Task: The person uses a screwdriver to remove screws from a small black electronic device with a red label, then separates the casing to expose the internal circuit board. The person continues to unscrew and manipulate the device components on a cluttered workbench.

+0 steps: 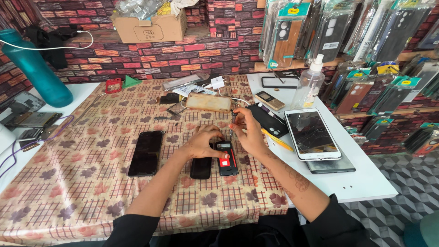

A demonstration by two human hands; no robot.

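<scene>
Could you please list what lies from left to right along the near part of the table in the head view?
Black smartphone lying face up → left hand on a small black phone → opened phone with a red part inside → right hand → yellow tool → white smartphone with a cracked screen.

Brick-patterned wall point(183, 55) behind a white table point(361, 183) on grey tiled floor point(393, 215)

Black sleeves pushed up past the elbows, orange-painted nails, and a patterned marking along the right forearm.
</scene>
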